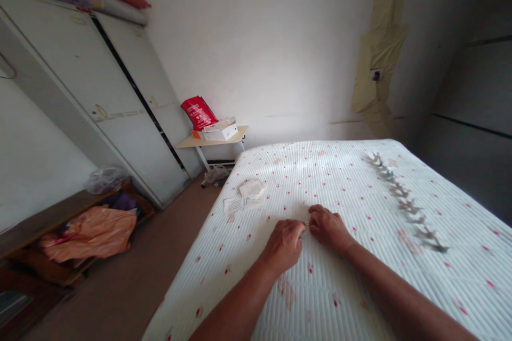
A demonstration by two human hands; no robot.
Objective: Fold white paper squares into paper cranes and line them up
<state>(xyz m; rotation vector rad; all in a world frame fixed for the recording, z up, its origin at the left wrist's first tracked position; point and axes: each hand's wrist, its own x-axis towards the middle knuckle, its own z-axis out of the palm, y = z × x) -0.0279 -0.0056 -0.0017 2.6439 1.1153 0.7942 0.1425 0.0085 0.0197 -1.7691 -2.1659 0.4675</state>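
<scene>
Close together over the middle of the bed, my left hand (pixel 285 245) and my right hand (pixel 328 228) have their fingers curled in a pinch. Between the fingertips shows a sliver of a small paper-like piece (pixel 307 225), mostly hidden by the fingers. To the left lie a few printed paper sheets (pixel 252 188), overlapping on the cover. Along the right side stands a row of several small folded paper figures (pixel 408 205), bird-like in shape, apart from both hands.
The bed (pixel 320 170) has a white ribbed cover with red dots. Beyond its far left corner stands a small table (pixel 188 142) with a red bag (pixel 199 112) and a white box (pixel 221 131). A tall cabinet (pixel 116 74) and a low wooden bench (pixel 32 224) line the left.
</scene>
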